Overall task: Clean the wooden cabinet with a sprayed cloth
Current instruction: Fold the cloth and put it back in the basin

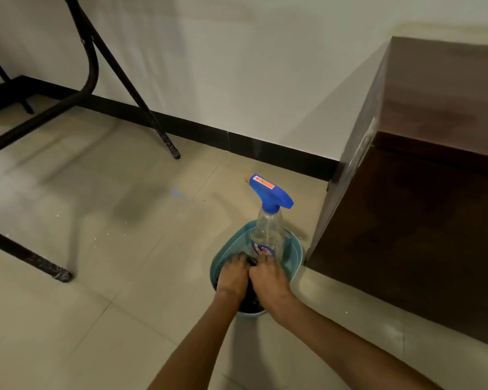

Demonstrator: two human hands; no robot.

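Crouched over the tiled floor [119,291], I reach both arms down into a small teal basket [295,253]. My left hand [232,275] and right hand [268,277] sit side by side, almost touching, fingers pointing down onto the dark cloth [250,303] bunched in the bottom. The backs of my hands hide the fingertips, so I cannot tell whether either hand has pinched the cloth or only rests on it.

The cloth looks soft, limp and light. I judge it will come up in a loose bundle, best gathered by a fold in the middle, not by one corner, so that it does not drag over the basket's rim.

Just beyond my right fingers, a clear spray bottle [268,233] with a blue trigger head stands upright inside the same basket, at its far end. It looks nearly empty, so light and top-heavy, and easy to tip if the cloth snags its base. The smooth plastic body may slip; the narrow neck under the trigger is the surer hold.

The dark wooden cabinet [423,209] to be cleaned stands on the floor just to the right of the basket, its glossy side facing me, hard and fixed.

Farther left, black metal legs [159,130] stand before the pale wall [237,66] and its black skirting [265,151].
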